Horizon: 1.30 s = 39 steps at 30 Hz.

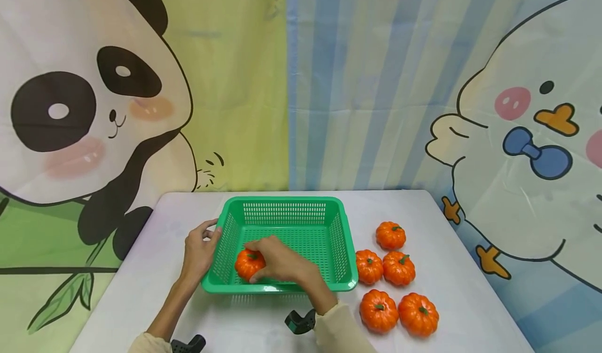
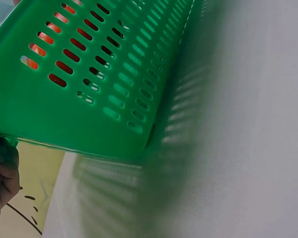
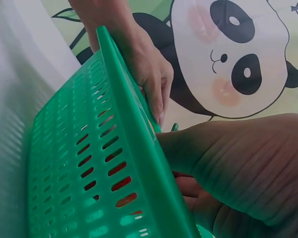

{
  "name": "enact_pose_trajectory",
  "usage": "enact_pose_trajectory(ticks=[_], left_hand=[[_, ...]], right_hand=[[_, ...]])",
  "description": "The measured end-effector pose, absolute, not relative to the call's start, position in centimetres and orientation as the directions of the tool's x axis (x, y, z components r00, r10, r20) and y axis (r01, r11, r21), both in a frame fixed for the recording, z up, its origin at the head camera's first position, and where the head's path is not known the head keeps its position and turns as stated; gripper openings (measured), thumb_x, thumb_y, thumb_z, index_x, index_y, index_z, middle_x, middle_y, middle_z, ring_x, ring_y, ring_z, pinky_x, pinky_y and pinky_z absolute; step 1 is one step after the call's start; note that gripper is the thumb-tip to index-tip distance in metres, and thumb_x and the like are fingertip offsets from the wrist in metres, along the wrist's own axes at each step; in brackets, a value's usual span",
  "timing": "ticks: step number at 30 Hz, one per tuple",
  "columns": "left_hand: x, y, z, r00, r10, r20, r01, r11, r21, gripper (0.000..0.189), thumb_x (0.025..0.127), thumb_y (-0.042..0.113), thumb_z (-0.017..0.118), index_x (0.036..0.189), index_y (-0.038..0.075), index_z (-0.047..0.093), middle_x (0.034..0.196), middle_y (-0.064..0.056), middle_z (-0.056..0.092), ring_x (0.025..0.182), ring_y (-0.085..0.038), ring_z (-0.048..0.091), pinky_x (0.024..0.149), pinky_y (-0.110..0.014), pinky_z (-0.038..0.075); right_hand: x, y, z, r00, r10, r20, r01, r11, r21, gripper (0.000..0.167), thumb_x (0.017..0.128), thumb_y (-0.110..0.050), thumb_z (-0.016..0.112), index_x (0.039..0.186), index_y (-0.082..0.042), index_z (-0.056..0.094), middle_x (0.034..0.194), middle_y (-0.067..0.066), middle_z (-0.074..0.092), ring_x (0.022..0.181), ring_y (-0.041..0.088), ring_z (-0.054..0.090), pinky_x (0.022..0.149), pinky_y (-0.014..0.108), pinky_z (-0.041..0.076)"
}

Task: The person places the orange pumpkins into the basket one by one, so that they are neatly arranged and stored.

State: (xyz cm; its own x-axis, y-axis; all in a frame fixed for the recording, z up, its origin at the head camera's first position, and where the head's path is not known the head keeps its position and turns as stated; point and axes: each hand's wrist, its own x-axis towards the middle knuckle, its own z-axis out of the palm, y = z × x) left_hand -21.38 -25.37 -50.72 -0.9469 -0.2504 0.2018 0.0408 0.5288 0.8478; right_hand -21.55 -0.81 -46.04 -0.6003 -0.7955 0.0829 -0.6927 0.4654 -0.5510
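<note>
A green plastic basket (image 1: 348,248) with slotted walls stands on the table. My left hand (image 1: 200,248) holds its left rim, and part of that hand (image 2: 2,176) shows at the rim in the left wrist view. Inside the basket, near its front left, my right hand (image 1: 278,259) grips a small orange pumpkin (image 1: 247,265) with a green stem, thumb in front and fingers behind. Through the wall slots, bits of orange appear in both wrist views. From the right wrist camera, the right hand (image 3: 228,168) reaches over the rim, hiding most of the pumpkin.
Several more orange pumpkins (image 1: 398,268) sit on the white table (image 1: 461,300) right of the basket, one (image 1: 369,266) close against its wall. Cartoon curtains (image 1: 329,107) hang behind the table. Each wrist carries a black device (image 1: 301,322).
</note>
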Motion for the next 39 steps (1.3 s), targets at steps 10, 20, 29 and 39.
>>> enact_pose_trajectory(ticks=[10, 20, 29, 39], left_hand=[[-21.3, -25.3, -50.7, -0.944, -0.254, 0.209, 0.046, 0.528, 0.848, 0.040, 0.112, 0.019, 0.062, 0.144, -0.005, 0.065, 0.087, -0.021, 0.075, 0.057, -0.008, 0.070, 0.057, -0.021, 0.054], [-21.1, -25.2, -50.6, -0.943, -0.260, 0.207, 0.042, 0.526, 0.849, 0.040, 0.112, 0.019, 0.062, 0.144, -0.005, 0.066, 0.088, -0.022, 0.075, 0.056, -0.007, 0.068, 0.057, -0.021, 0.053], [-21.2, -25.1, -50.6, -0.939, -0.260, 0.224, 0.058, 0.523, 0.850, 0.039, 0.112, 0.018, 0.062, 0.143, -0.005, 0.067, 0.085, -0.020, 0.075, 0.055, -0.008, 0.069, 0.057, -0.021, 0.053], [-21.3, -25.2, -50.7, -0.938, -0.253, 0.235, 0.070, 0.528, 0.846, 0.038, 0.112, 0.018, 0.063, 0.142, -0.004, 0.067, 0.086, -0.021, 0.076, 0.055, -0.003, 0.069, 0.058, -0.020, 0.053]], right_hand=[[-21.7, -1.4, -46.7, -0.603, -0.794, 0.080, -0.691, 0.469, -0.550, 0.075, 0.084, -0.019, 0.097, 0.149, -0.002, 0.065, 0.136, 0.005, 0.077, 0.109, 0.004, 0.069, 0.095, 0.011, 0.054], [-21.7, -2.1, -47.1, -0.595, -0.800, 0.078, -0.700, 0.469, -0.538, 0.073, 0.084, -0.020, 0.097, 0.147, 0.000, 0.066, 0.135, 0.004, 0.077, 0.109, 0.004, 0.070, 0.094, 0.011, 0.054], [-21.9, -2.6, -47.7, -0.584, -0.806, 0.094, -0.720, 0.461, -0.518, 0.071, 0.084, -0.020, 0.097, 0.146, 0.000, 0.068, 0.132, 0.004, 0.079, 0.107, 0.004, 0.071, 0.092, 0.010, 0.054], [-22.1, -2.9, -47.9, -0.571, -0.815, 0.098, -0.741, 0.461, -0.487, 0.068, 0.085, -0.019, 0.097, 0.144, -0.001, 0.069, 0.129, 0.003, 0.080, 0.105, 0.003, 0.071, 0.092, 0.009, 0.054]])
